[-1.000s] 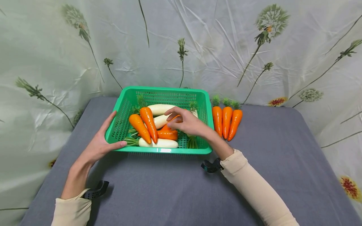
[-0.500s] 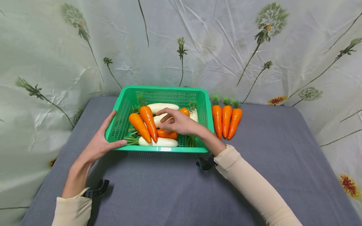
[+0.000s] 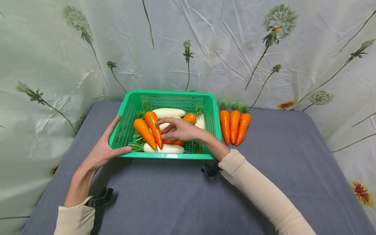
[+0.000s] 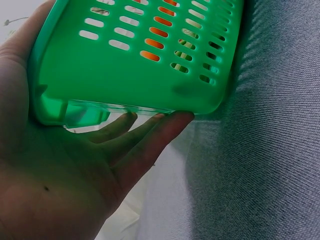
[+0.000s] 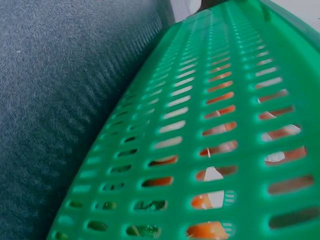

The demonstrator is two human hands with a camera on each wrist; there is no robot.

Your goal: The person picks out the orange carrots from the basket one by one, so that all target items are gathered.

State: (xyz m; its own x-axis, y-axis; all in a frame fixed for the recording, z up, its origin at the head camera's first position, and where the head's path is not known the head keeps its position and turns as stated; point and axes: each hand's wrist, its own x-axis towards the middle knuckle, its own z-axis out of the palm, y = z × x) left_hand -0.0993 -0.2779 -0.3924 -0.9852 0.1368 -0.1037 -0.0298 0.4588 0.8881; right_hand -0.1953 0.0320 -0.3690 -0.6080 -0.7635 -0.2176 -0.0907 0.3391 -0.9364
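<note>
A green plastic basket [image 3: 173, 156] with slotted walls holds several orange carrots and white radishes. My left hand [image 3: 101, 150] grips its left front corner, thumb on the front rim; in the left wrist view the fingers [image 4: 150, 140] lie along the outer wall. Inside, my right hand [image 3: 182, 129] reaches low with thumb and index finger apart. Their tips are right at a carrot [image 3: 152, 125] that leans over a white radish [image 3: 164, 148]. Another carrot [image 3: 144, 132] lies to its left. Beneath the right hand, more carrots and a radish are partly hidden.
Three carrots [image 3: 234, 125] lie side by side on the grey cloth, just right of the basket. A floral curtain [image 3: 235, 49] hangs behind the table. In the right wrist view the basket's slotted front wall [image 5: 200, 125] fills most of the picture.
My right hand has moved left and slightly down inside the basket, toward the leaning carrot, uncovering a carrot's top behind it. The left hand and the basket have stayed in place.
</note>
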